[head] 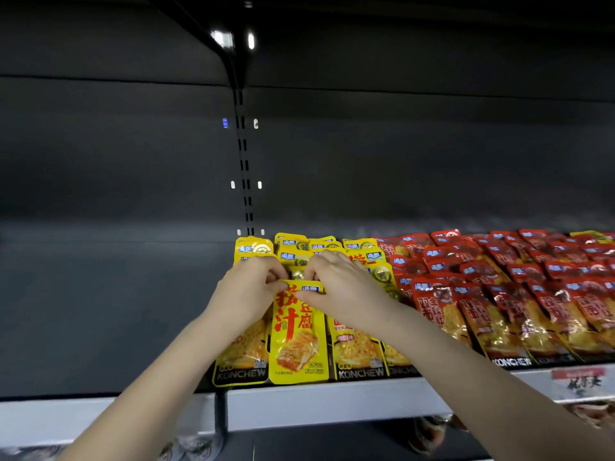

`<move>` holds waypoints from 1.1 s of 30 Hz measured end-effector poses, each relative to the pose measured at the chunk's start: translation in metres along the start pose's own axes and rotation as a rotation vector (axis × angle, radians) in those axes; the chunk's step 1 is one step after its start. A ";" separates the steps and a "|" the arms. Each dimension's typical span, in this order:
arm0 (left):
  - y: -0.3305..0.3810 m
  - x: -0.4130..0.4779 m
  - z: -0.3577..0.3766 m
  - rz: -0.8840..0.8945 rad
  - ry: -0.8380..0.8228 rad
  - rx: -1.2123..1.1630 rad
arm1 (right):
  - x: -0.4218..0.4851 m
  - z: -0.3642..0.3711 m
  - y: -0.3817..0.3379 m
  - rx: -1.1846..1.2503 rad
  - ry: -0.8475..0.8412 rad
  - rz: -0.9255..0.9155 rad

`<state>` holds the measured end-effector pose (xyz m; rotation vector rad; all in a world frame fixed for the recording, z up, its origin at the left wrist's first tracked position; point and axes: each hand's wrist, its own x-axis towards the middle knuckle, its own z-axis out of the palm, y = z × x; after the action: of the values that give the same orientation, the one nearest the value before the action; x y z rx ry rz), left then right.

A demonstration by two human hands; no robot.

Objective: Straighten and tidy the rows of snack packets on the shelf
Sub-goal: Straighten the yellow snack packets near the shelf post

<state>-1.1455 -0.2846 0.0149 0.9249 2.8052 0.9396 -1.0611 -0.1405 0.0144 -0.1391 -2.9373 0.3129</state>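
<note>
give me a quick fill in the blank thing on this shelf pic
1. The left hand and right hand both pinch the top edge of a ____ packet.
2. The snack rows to the right of it are coloured ____.
3. The neighbouring packs carry the brand word ____ along the bottom.

Missing words: yellow; red; KONCHEW

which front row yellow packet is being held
The all-yellow packet with the tofu picture, second from the left: left hand and right hand pinch its top edge. The KONCHEW packets beside it have black bottom strips.
</note>
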 end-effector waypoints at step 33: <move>0.054 0.056 0.043 0.103 -0.053 0.339 | 0.013 -0.032 0.065 0.191 -0.107 0.133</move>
<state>-1.1534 -0.1968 0.0182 1.1193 2.9483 0.4431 -1.0631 -0.0695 0.0332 -0.3000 -2.9882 0.6367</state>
